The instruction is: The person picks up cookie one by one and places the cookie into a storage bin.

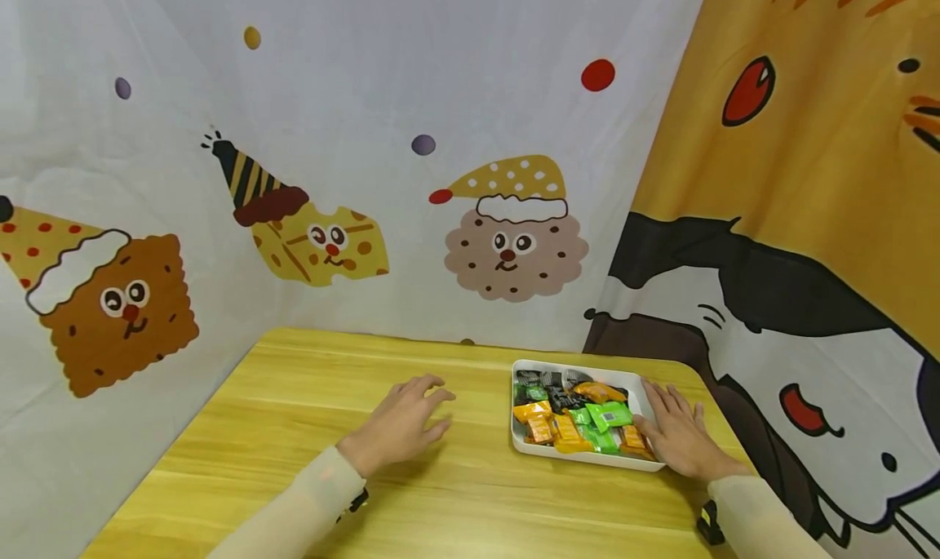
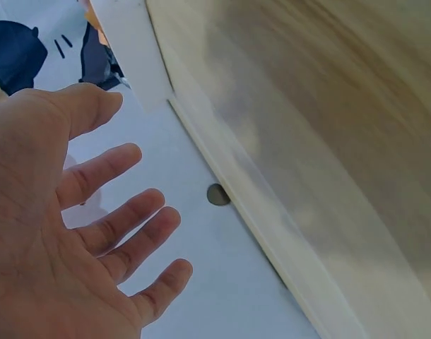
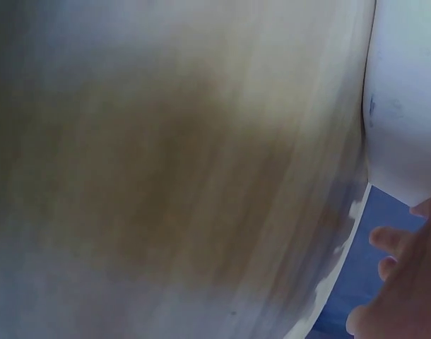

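Observation:
A white rectangular tray point(image 1: 580, 454) stands on the table at the right, filled with small wrapped packets. Orange packets point(image 1: 565, 432), green packets point(image 1: 609, 414) and black packets point(image 1: 565, 400) lie mixed in it. My right hand point(image 1: 679, 436) is at the tray's right end, its thumb over the rim and its fingers extended along that side. In the right wrist view, the fingers point(image 3: 388, 240) show beside the tray's white outer wall point(image 3: 403, 106). My left hand point(image 1: 400, 424) hovers over the table left of the tray, fingers loosely bent and spread, palm point(image 2: 32, 212) bare.
The wood-grain table point(image 1: 279, 404) reaches back to a white cloth point(image 1: 352, 94) printed with cartoon snacks in party hats. Along the right side hangs an orange cloth point(image 1: 830, 175) with cartoon animals. Dark bands point(image 1: 711, 522) circle both wrists.

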Demonstrator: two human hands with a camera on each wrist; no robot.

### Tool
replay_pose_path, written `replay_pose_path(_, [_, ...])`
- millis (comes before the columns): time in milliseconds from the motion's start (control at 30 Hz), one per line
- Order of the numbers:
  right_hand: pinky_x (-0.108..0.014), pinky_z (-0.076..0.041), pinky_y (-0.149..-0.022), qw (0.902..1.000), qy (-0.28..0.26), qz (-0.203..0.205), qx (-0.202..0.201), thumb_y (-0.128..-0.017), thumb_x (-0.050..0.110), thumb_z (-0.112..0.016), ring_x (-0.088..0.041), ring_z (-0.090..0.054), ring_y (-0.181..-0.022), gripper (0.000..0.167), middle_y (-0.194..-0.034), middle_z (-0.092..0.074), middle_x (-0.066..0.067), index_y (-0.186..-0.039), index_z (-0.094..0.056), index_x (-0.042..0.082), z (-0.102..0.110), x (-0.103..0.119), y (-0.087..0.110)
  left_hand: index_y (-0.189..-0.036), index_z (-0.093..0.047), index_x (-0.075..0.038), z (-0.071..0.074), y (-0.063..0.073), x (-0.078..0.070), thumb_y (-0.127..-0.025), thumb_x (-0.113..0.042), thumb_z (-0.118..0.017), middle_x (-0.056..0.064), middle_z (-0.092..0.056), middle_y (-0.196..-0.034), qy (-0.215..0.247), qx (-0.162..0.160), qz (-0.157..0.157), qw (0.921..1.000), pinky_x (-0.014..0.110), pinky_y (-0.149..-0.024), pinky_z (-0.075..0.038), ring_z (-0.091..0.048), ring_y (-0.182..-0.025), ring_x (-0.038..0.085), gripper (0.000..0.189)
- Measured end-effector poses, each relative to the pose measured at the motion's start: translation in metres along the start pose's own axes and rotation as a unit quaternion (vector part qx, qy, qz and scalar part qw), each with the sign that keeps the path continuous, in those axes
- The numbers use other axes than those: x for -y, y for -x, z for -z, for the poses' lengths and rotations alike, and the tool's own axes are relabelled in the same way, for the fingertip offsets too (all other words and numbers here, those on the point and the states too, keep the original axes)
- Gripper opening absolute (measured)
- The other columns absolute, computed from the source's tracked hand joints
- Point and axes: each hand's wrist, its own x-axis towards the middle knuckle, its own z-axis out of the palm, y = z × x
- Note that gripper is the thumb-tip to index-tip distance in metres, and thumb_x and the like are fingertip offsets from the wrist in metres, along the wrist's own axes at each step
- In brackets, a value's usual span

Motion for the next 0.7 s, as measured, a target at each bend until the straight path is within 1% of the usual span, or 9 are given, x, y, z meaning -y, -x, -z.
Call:
replay_pose_path(200, [-0.100, -0.008, -0.127, 1.0000, -0.001, 0.007, -0.006, -0.123, 0.052, -0.052, -0.070, -0.019, -0.170, 0.085, -0.184, -0.028, -0.041, -0.186, -0.021, 0.004, 0.001, 0.003, -0.003, -0.150, -0.076, -0.012, 0.002, 0.010, 0.013, -0.111, -0.030, -0.084, 0.021, -0.067, -0.161, -0.005, -0.006, 0.019, 0.9998, 0.071, -0.115, -0.060, -0.069, -0.145, 0.044, 0.043])
replay_pose_path(367, [-0.098, -0.009, -0.129, 0.9999, -0.007, 0.014, -0.008, -0.124, 0.048, -0.053, -0.069, -0.018, -0.171, 0.083, -0.185, -0.026, -0.040, -0.187, -0.019, 0.006, 0.002, 0.006, -0.005, -0.151, -0.075, -0.012, 0.006, 0.020, 0.026, -0.111, -0.031, -0.084, 0.021, -0.067, -0.160, -0.015, -0.012, 0.040, 0.9990, 0.072, -0.114, -0.060, -0.068, -0.146, 0.044, 0.046])
replay_pose_path(567, [-0.096, -0.014, -0.130, 0.9995, -0.004, 0.020, -0.024, -0.124, 0.044, -0.053, -0.069, -0.022, -0.169, 0.079, -0.185, -0.028, -0.039, -0.186, -0.023, 0.006, 0.002, 0.008, -0.006, -0.150, -0.076, -0.012, 0.011, 0.035, 0.043, -0.109, -0.030, -0.085, 0.022, -0.069, -0.158, -0.034, -0.028, 0.055, 0.9975, 0.071, -0.111, -0.062, -0.071, -0.141, 0.044, 0.045])
replay_pose_path(700, [-0.094, -0.017, -0.131, 0.9987, -0.005, 0.029, -0.042, -0.125, 0.042, -0.053, -0.067, -0.027, -0.168, 0.075, -0.184, -0.031, -0.037, -0.184, -0.027, 0.004, 0.004, 0.008, -0.002, -0.149, -0.077, -0.011, 0.013, 0.041, 0.050, -0.109, -0.029, -0.086, 0.022, -0.070, -0.156, -0.044, -0.036, 0.061, 0.9965, 0.070, -0.110, -0.063, -0.072, -0.139, 0.044, 0.045])
